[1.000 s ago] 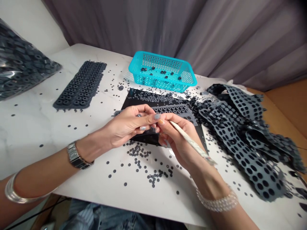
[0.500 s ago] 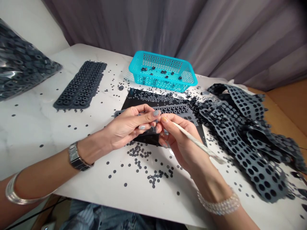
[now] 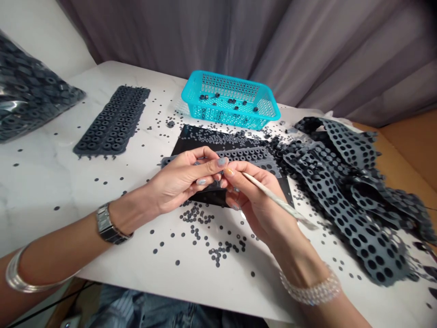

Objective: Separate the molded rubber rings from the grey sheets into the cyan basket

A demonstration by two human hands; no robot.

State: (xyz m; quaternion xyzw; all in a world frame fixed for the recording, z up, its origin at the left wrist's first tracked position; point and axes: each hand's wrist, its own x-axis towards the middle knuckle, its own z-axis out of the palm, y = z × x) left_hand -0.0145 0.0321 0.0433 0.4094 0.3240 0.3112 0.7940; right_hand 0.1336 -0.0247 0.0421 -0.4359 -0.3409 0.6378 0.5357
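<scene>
Plainly, both hands are drawn together above the black mat, their fingertips meeting or nearly so. The left hand [image 3: 182, 182], above the mat's left part, is narrow: its thumb lies along the curled fingers. Whether those fingertips pinch a small piece, or close fully, cannot be told, because the fingers hide the spot.

The right hand [image 3: 261, 198], above the mat's right part, is bent around a pale stick [image 3: 273, 197], gripped between thumb and fingers. The stick slants back over the hand toward the wrist, its rear end reaching past the right edge of the black mat [image 3: 205, 197]; its front end is hidden among the fingers. The other fingers of this hand curl loosely inward.

A grey studded strip [image 3: 247, 155] lies on the mat, partly covered by the hands. Small dark discs [image 3: 222, 249] are scattered on the white table [image 3: 136, 269] in front of the mat, with more on its far part. A turquoise basket [image 3: 228, 116] holding a few dark pieces stands just behind it. Left of the mat lies a studded sheet [image 3: 112, 120]; right of it, perforated grey sheets [image 3: 355, 232] are heaped.
</scene>
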